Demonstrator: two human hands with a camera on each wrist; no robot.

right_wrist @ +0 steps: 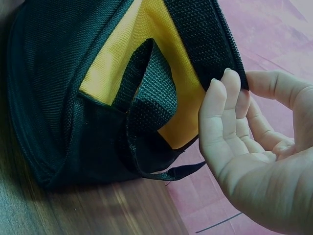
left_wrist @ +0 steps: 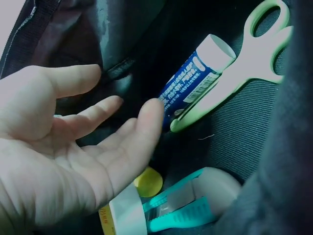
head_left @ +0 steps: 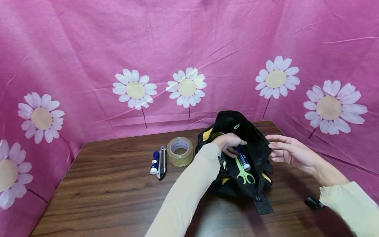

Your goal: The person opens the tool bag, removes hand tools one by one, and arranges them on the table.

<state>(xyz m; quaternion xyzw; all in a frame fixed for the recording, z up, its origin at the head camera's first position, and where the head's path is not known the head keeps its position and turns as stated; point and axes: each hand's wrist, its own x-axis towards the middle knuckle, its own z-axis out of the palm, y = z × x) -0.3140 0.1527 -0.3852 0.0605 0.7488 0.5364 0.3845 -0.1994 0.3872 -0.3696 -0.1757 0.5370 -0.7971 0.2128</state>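
Note:
A black and yellow zippered bag [head_left: 234, 194] stands with its mouth wide on the table. My left hand [head_left: 229, 143] reaches inside it, palm up and fingers loosely bent with nothing in them. In the left wrist view one fingertip overlaps a blue glue stick [left_wrist: 190, 81] with a white end, which lies against light green scissors [left_wrist: 244, 63]. Below that hand lie a teal and grey item [left_wrist: 195, 200], a yellow round piece [left_wrist: 149, 182] and a white block [left_wrist: 128, 210]. My right hand [right_wrist: 259, 142] pinches the zipper edge of the bag between thumb and fingers.
Left of the bag, a roll of clear tape [head_left: 180, 159], a box cutter [head_left: 161, 164] and another blue glue stick [head_left: 154, 163] are on the wooden table [head_left: 112, 197]. A small black object [head_left: 314, 203] is near the right sleeve. Pink flowered cloth [head_left: 97, 49] hangs behind.

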